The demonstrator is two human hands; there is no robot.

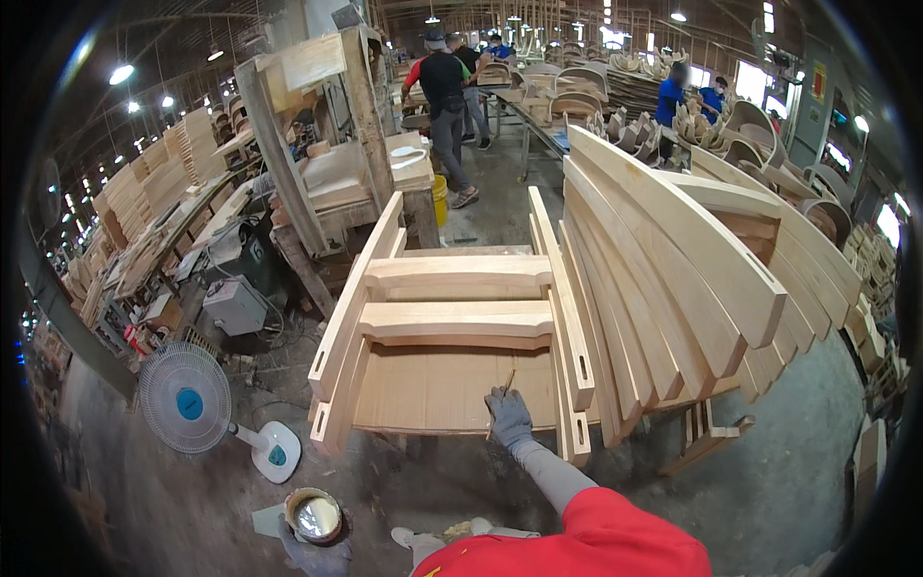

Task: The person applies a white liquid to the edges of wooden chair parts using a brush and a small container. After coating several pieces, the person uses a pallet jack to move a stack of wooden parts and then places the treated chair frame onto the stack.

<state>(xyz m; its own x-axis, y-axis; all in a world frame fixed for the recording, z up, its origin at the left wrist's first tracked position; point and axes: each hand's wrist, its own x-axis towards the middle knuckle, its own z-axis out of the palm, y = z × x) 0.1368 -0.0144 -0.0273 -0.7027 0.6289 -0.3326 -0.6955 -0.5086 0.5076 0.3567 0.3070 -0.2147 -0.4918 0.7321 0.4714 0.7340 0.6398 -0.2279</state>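
Can (337, 525) round, open-topped, pale contents (320, 519); stick (511, 380) slim, tan.

The brown tabletop (437, 392) carries pale slotted rails (347, 317) — one pair at nine o'clock, another mid-surface — with two cross rails (457, 318) spanning between them toward eleven. At three o'clock, curved boards (663, 252) stand on edge in a row.

A bright red top (586, 543) is showing a small yellow marking (429, 572); a snug grey sleeve (565, 485) is covering the right forearm (548, 465), and grey gloves (507, 408) are enclosing the right hand (511, 417) and left hand (321, 557).
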